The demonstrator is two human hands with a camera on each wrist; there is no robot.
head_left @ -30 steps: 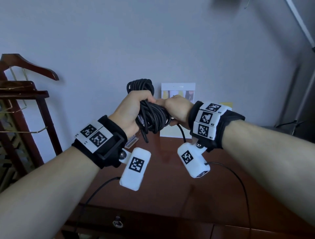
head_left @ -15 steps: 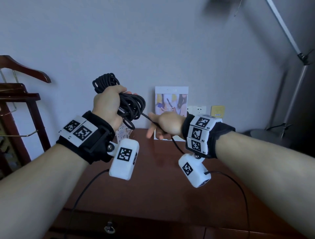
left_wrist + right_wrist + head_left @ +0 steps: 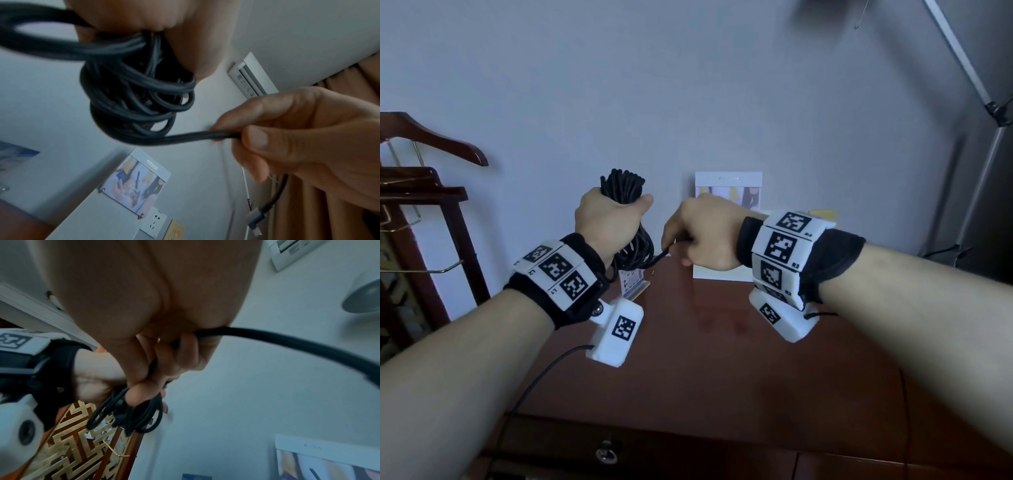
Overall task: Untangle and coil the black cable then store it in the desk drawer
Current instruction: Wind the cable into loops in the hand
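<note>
Left hand (image 3: pixel 608 219) fisted round the coiled black cable (image 3: pixel 631 240), held up over the far left part of the desk (image 3: pixel 722 359) with bare desktop beneath; bundle's long axis roughly upright, loops poking out above and below the fist, its middle hidden inside the fingers. Right hand (image 3: pixel 702 236) just beside it, pinching the loose strand between thumb and forefinger, that strand running sideways from the coil's lower end into the pinch. Further right, tail dropping below the palm to what is probably a taped plug (image 3: pixel 256 219), blurred; desk drawer (image 3: pixel 619 452) cut off at the bottom edge.
</note>
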